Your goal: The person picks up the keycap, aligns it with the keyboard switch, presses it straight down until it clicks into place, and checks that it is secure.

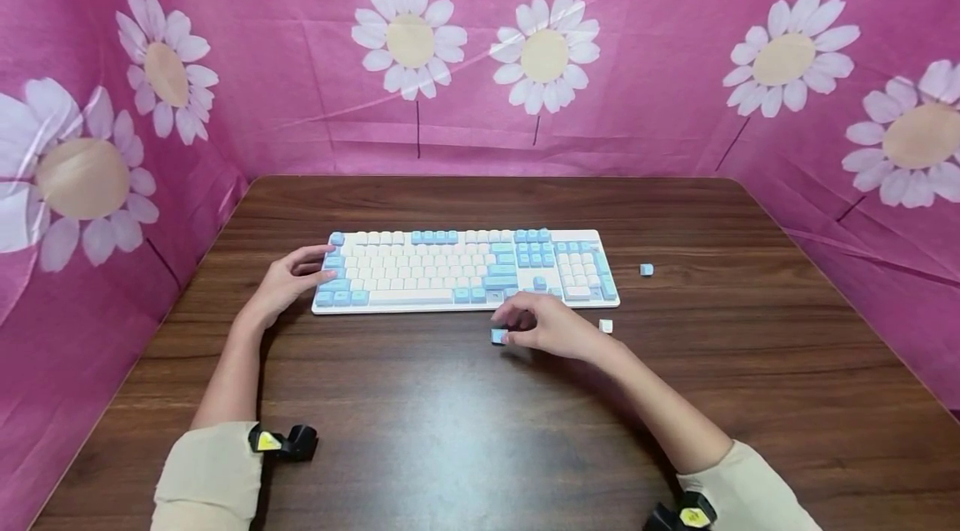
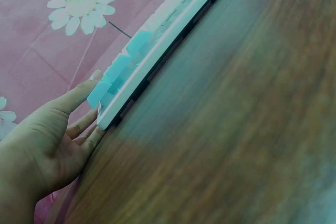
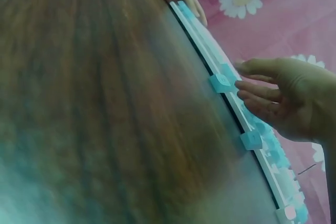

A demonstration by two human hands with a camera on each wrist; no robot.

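Observation:
A white keyboard with white and light-blue keys (image 1: pixel 420 296) lies across the table. My left hand (image 1: pixel 288 285) rests against its left end, the extended thumb and fingers touching the edge and outer blue keys; the left wrist view shows the fingertips low at the case's corner. My right hand (image 1: pixel 551 327) hovers at the keyboard's front edge, its fingers loosely bent. Just at its fingertips sits a loose blue keycap (image 1: pixel 498 337), also in the right wrist view (image 3: pixel 220 83). Another blue keycap (image 3: pixel 252 140) shows below the hand there, hidden from the head view.
A loose white keycap (image 1: pixel 606 326) lies in front of the keyboard, beyond the right wrist. Off its right end is a single blue keycap (image 1: pixel 647 269). A pink cloth (image 1: pixel 480 139) printed with large daisies stands around the wooden table (image 1: pixel 420 431).

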